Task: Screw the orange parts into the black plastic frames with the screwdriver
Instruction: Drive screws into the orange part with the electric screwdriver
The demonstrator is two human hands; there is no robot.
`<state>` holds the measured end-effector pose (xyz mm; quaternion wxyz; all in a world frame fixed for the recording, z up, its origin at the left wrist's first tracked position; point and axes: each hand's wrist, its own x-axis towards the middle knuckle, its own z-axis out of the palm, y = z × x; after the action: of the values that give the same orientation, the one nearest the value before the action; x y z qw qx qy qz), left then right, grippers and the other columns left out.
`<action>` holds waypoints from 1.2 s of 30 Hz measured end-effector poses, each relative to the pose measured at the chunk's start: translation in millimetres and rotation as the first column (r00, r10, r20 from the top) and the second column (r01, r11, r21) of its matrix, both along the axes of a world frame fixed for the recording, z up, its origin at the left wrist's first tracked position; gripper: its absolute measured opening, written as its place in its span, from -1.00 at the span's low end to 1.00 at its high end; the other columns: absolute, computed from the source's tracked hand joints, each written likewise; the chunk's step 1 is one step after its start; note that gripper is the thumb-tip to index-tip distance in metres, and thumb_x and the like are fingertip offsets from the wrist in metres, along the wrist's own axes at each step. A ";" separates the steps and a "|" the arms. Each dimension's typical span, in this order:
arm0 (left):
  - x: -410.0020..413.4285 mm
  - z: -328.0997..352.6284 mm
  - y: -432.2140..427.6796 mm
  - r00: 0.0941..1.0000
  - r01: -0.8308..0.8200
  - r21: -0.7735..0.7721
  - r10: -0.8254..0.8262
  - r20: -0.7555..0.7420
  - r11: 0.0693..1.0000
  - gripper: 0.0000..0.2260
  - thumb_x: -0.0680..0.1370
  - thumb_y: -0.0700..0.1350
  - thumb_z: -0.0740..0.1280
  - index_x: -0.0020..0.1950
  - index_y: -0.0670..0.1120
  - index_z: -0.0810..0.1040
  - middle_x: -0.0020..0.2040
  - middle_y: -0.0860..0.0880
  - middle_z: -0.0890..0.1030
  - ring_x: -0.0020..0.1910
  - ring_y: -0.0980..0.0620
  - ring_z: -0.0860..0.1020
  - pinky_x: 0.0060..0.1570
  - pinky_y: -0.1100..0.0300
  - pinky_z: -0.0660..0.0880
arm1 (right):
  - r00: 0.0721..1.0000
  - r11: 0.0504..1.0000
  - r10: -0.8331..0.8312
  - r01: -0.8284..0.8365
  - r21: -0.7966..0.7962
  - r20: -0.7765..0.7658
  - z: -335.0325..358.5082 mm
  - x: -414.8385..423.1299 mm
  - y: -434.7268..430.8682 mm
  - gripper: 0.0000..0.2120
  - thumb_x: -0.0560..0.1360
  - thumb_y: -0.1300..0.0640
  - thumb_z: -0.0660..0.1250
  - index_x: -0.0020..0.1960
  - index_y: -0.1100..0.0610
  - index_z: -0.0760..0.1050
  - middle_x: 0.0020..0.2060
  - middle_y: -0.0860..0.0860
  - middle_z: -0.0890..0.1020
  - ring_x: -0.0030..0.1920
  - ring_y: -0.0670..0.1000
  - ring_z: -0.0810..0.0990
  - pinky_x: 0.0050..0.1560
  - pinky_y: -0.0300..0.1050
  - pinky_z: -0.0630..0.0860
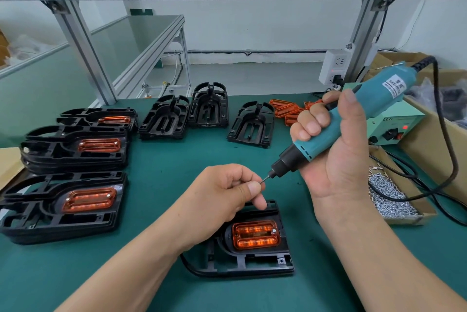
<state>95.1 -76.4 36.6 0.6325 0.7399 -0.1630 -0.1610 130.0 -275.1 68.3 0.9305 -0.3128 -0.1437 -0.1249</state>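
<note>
A black plastic frame lies on the green mat near me, with an orange part seated in it and one screw showing at its upper right corner. My right hand grips a teal electric screwdriver, its bit tip pointing down-left above the frame. My left hand hovers over the frame's far edge, thumb and forefinger pinching something small at the bit tip; it looks like a screw, but it is mostly hidden.
Stacks of black frames with orange parts fill the left side. Bare black frames stand at the back, loose orange parts beside them. A cardboard tray of screws and a power box sit on the right, with the screwdriver's cord looping over them.
</note>
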 end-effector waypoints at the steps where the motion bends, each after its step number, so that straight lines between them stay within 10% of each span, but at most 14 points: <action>1: -0.1 0.2 -0.4 1.000 -0.001 0.002 0.001 -0.003 1.000 -0.88 0.61 -0.06 0.34 -0.04 0.04 0.68 -0.07 -0.06 0.75 -0.44 0.12 0.26 -0.45 0.27 0.24 | 1.000 1.000 0.010 -0.010 -0.014 0.013 0.4 -0.1 0.2 -0.81 0.70 0.02 0.22 -0.03 0.07 0.47 -0.32 -0.06 0.42 -0.35 -0.09 0.40 -0.28 -0.21 0.43; 36: -1.0 0.8 2.6 0.994 -0.019 0.250 -0.008 0.107 0.968 -0.87 0.64 0.05 0.36 -0.06 0.08 0.64 -0.37 0.10 0.61 -0.44 0.16 0.36 -0.41 0.40 0.33 | 0.990 0.998 0.036 -0.028 0.058 -0.139 -12.7 4.8 10.7 -0.82 0.68 0.05 0.28 -0.06 0.09 0.49 -0.35 -0.06 0.41 -0.39 -0.11 0.40 -0.35 -0.23 0.44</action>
<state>94.1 -73.9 37.4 0.5248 0.8218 -0.1728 -0.1388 134.8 -264.4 55.6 0.9486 -0.2925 -0.0794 -0.0916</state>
